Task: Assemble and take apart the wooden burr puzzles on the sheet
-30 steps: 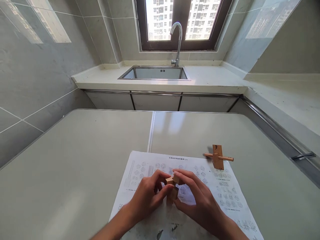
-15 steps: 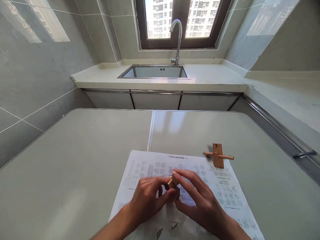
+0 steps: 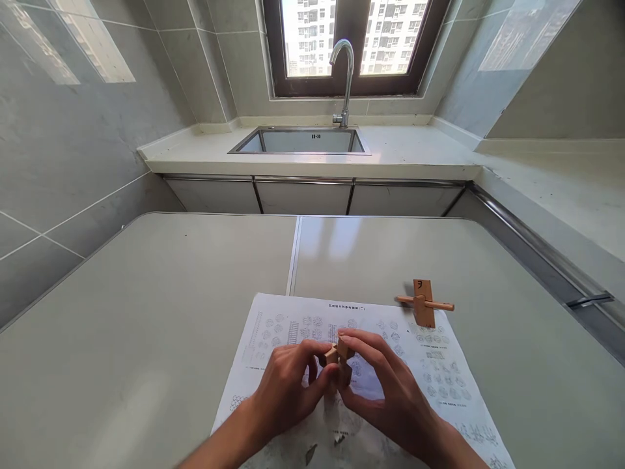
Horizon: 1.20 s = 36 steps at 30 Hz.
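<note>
Two hands (image 3: 293, 378) (image 3: 385, 381) on angular wooden blocks (image 3: 332, 356)

Blocks (image 3: 343, 348) above sheet (image 3: 415, 397) on table (image 3: 146, 312)

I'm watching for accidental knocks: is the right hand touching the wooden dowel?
Apart. The head view shows part of the printed sheet plainly between the right hand and the wooden dowel beyond it.

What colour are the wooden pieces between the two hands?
The wooden pieces are light brown, darker where shaded; the head view shows them best.
</note>
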Tool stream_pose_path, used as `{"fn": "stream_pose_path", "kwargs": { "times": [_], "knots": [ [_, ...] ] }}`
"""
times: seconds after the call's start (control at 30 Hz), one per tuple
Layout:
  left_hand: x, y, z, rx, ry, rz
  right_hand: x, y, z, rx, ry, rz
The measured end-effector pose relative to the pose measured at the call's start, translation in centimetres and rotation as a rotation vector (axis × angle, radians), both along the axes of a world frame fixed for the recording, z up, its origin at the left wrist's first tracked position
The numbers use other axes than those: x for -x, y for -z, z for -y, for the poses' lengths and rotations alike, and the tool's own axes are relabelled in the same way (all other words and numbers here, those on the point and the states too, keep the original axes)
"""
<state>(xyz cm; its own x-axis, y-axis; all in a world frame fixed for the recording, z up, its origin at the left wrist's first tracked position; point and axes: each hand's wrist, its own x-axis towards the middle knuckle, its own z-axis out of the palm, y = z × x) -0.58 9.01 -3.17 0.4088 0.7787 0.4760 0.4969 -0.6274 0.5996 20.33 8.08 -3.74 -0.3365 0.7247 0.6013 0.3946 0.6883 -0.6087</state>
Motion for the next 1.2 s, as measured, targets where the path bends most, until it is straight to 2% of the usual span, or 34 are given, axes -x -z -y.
{"fn": "stream_pose_path", "kwargs": {
  "times": [0.23, 0.4, 0.83, 0.93, 1.1, 1.2],
  "knots": [
    [0.3, 0.0, -0.7, 0.093, -0.195, -0.032, -0.5, -0.3, -0.5, 0.000, 0.174, -0.075],
    [0.9, 0.1, -1.6, 0.117, -0.319, -0.117, -0.5, -0.1, -0.8, 0.012, 0.198, -0.056],
    [1.4, 0.7, -2.0, 0.034, -0.359, -0.299, -0.3, 0.5, -0.8, 0.064, 0.170, -0.029],
    [1.2, 0.2, -1.8, -0.019, -0.302, -0.268, -0.3, 0.5, -0.8, 0.058, 0.171, -0.030],
    [1.2, -1.1, -1.4, -0.028, 0.031, -0.293, -0.2, 0.4, -0.9, 0.049, 0.192, -0.026],
    [1.4, -1.2, -1.4, 0.027, 0.140, -0.354, -0.3, 0.5, -0.9, 0.047, 0.230, -0.037]
  ]
}}
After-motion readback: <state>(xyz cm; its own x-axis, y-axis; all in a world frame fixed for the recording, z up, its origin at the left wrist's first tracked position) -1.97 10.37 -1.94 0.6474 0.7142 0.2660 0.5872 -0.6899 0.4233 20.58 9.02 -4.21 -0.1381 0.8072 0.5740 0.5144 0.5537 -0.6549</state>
